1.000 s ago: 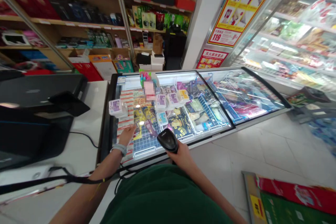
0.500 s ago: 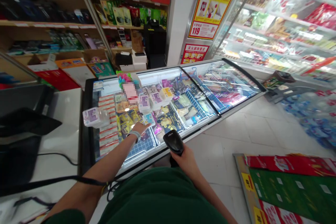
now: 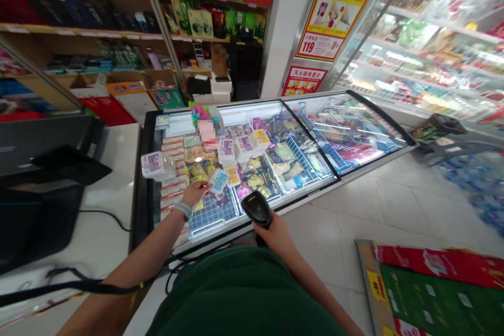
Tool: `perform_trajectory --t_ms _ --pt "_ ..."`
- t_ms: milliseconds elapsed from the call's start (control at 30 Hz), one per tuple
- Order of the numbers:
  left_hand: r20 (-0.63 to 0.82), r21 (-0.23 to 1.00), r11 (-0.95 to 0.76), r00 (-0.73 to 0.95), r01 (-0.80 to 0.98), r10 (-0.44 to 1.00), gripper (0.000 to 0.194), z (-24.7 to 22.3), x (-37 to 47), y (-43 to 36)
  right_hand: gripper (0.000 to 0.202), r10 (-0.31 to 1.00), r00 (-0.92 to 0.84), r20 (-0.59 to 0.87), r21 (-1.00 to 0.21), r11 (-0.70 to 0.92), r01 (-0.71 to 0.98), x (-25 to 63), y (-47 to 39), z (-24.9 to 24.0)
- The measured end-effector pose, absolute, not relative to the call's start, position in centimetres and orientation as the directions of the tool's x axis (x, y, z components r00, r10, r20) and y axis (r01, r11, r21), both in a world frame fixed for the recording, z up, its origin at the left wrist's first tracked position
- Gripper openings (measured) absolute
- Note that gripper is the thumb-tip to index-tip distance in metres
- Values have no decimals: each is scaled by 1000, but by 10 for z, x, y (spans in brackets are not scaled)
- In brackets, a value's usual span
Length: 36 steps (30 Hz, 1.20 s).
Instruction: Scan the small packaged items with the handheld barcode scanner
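The handling is looking partway along: one blue-labelled pack (image 3: 219,181) is being held, while the other tubs are lying unheld, and which of those have been dealt with is not showing. The left hand (image 3: 195,194) is pinching the blue-labelled pack at its left edge, fingertips seemingly closed on it, above the near left part of the chest freezer (image 3: 140,205). The right hand (image 3: 275,232) is wrapping its fingers around the handle of a scanner (image 3: 255,207), whose rounded, smooth black head is hanging over the freezer's near edge. An orange-labelled pack (image 3: 233,176) is lying just right of the blue one; farther off, purple-labelled tubs (image 3: 244,144) and an orange-labelled tub (image 3: 261,138) are sitting in a cluster, and a separate stack of clear tubs (image 3: 153,165) is standing at the left end. The tubs are looking boxy, of see-through plastic with flat printed tops. Beneath the slick, glaring glass, a gridded wire basket (image 3: 212,218) is showing.
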<state>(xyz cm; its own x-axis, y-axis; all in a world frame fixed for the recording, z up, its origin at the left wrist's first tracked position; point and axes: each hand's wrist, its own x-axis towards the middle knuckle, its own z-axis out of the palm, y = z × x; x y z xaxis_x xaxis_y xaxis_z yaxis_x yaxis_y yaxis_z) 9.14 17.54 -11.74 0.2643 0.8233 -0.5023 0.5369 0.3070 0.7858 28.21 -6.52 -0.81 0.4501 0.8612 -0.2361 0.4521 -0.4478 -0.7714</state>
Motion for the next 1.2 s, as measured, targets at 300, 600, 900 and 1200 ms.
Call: perform_trajectory --t_ms 300,600,900,1200 --pt "-258 911 108 345 399 902 38 -77 27 164 23 946 248 -206 -782 -312 540 257 -31 1" --pt "-241 947 170 250 274 938 41 -69 -9 149 23 974 109 -200 -786 -226 575 233 -8 5" --pt "-348 930 313 183 193 920 37 -67 -19 147 21 974 83 -210 -768 -217 603 224 -1 -1" --pt "-605 796 601 59 76 794 28 -102 8 160 26 974 121 -190 -772 -224 595 231 -1 -5"
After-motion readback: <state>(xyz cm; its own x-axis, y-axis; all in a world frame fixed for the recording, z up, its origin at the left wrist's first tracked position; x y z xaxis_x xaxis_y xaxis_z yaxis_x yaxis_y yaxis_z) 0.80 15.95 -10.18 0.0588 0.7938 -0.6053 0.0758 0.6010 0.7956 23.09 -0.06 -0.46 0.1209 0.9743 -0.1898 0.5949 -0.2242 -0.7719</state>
